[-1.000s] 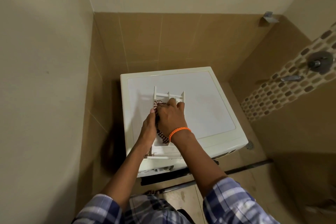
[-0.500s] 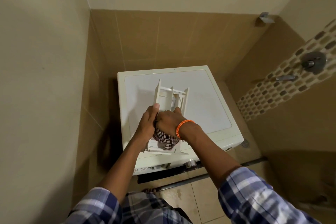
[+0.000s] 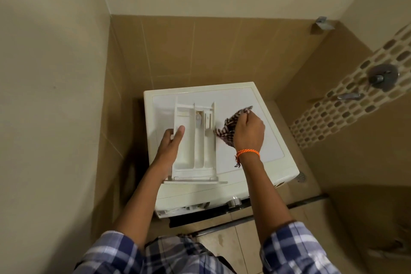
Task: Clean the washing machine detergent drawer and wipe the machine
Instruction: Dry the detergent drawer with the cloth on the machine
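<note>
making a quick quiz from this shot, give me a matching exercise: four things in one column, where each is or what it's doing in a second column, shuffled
Things:
1. detergent drawer
2. checked cloth
3. left hand
4. orange wristband

Places or states:
A. round the right wrist
B. gripping the drawer's left wall
C. lying on top of the washing machine
D. bunched in the right hand, beside the drawer

Pairs: 1-C, 2-D, 3-B, 4-A

white plastic drawer (image 3: 195,140), striped woven cloth (image 3: 229,131), smooth machine top (image 3: 255,147).
</note>
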The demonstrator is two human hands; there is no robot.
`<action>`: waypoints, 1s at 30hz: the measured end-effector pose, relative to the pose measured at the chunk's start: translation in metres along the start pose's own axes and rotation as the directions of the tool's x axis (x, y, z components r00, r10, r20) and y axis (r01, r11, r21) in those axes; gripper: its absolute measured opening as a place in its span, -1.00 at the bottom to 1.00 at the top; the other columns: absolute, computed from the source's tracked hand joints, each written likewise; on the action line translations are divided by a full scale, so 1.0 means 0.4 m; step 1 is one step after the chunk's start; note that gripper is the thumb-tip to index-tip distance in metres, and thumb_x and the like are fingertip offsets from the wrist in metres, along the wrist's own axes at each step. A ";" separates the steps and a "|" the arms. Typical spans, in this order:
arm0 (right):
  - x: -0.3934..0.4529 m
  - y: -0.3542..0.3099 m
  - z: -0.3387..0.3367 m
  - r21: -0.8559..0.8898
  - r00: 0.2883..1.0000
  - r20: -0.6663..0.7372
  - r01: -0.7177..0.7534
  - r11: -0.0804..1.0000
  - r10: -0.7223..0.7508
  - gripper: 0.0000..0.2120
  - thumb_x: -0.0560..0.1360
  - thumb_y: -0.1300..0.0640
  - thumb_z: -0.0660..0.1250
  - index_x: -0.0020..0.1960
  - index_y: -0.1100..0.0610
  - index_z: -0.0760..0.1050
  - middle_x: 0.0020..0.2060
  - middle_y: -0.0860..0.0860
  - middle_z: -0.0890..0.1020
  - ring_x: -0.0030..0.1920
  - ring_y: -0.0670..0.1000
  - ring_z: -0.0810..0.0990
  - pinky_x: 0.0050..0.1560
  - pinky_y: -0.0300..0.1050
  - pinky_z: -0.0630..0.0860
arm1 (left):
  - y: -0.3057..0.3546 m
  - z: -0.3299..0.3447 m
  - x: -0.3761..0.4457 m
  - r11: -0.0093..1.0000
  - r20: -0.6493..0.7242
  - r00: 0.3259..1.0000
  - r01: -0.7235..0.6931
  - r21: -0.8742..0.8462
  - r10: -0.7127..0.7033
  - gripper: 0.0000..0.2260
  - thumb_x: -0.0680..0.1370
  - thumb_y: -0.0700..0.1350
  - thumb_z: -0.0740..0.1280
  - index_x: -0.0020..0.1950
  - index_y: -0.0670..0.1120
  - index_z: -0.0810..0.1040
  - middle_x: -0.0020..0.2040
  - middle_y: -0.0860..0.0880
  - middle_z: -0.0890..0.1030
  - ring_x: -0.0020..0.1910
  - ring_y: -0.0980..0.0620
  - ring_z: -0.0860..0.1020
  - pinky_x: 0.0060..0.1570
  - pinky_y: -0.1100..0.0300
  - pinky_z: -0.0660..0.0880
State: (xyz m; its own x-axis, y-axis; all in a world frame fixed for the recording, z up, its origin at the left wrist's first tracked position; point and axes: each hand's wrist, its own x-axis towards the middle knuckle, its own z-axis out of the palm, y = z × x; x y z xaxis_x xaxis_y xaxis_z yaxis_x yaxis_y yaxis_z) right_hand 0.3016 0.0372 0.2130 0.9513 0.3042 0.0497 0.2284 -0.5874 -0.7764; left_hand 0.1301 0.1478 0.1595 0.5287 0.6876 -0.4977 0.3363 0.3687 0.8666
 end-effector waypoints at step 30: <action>-0.097 0.003 0.009 0.123 0.830 0.437 0.325 0.938 -0.345 -0.46 0.42 -0.18 0.56 0.35 -0.11 0.55 0.17 -0.17 0.68 0.18 -0.13 0.64 0.24 -0.08 0.60 | 0.057 0.136 -0.018 0.924 0.114 0.992 -0.011 -0.382 0.059 -0.51 0.68 0.34 0.17 0.43 0.06 0.56 0.26 -0.10 0.72 0.22 -0.05 0.71 0.11 0.04 0.65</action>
State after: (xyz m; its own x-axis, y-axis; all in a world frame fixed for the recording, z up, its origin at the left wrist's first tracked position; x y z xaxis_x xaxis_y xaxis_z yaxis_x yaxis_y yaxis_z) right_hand 0.2640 0.0274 0.2078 0.6204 0.7835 0.0346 0.4978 -0.3593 -0.7893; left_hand 0.1762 0.1173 0.1808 0.6329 0.6327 -0.4463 0.0069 0.5717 0.8204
